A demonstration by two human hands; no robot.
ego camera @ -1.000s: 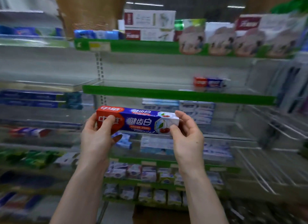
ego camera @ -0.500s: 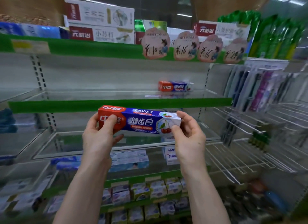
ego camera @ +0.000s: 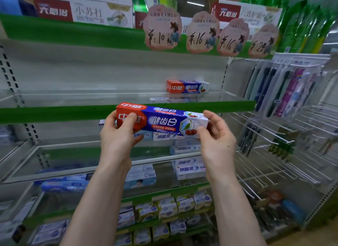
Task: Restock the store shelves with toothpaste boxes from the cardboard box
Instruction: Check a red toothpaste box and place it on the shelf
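Head view: toothpaste box held level by both ends, in front of the glass shelf's green edge.

The toothpaste box [ego camera: 162, 123] lies with its long axis left to right. The left hand [ego camera: 117, 136] grips the red end, its thumb across the front face and the other fingers [ego camera: 109, 120] curled round behind. The right hand [ego camera: 217, 141] pinches the white cherry end, thumb at the lower corner. The shelf [ego camera: 54, 114] runs parallel to the box, farther away and slightly higher. A matching box [ego camera: 187, 86] already lies on it, far and to the right, with the same left-right axis. Placing the held box probably means lifting it up and away over the green lip without turning it. The right hand is nearer the stocked box, so the free space lies to its left.
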